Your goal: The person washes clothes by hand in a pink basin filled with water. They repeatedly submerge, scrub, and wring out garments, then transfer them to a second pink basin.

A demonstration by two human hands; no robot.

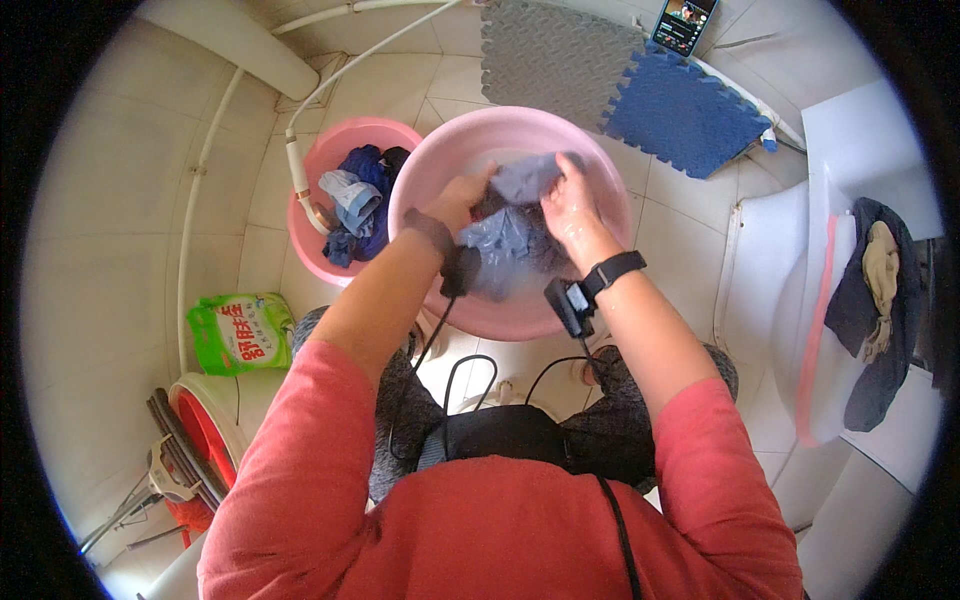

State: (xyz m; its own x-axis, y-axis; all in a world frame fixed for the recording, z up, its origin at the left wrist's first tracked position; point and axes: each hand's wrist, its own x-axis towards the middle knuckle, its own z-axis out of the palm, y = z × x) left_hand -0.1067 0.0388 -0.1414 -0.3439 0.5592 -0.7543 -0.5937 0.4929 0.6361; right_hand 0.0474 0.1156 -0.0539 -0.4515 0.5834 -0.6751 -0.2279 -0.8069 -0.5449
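A large pink plastic basin [420, 142] with cloudy water stands in front of me. Over the water a wet grey-blue cloth [525, 178] is stretched between my hands. My right hand [568, 201] grips its right end, thumb on top, and is wet. At the cloth's left end is my left hand [471, 196]; its fingertips are partly hidden by the cloth and look closed on it. Below the cloth, more wet grey-blue fabric [501, 244] lies in the water, beside darker fabric. Both wrists wear dark bands with small cabled devices.
A smaller pink basin [306, 217] at the left holds blue and white clothes and a shower head [321, 219]. A green detergent bag [244, 334] stands near the left wall. Foam mats [566, 64] and a phone [684, 26] are at the far side; dark clothing [862, 315] hangs right.
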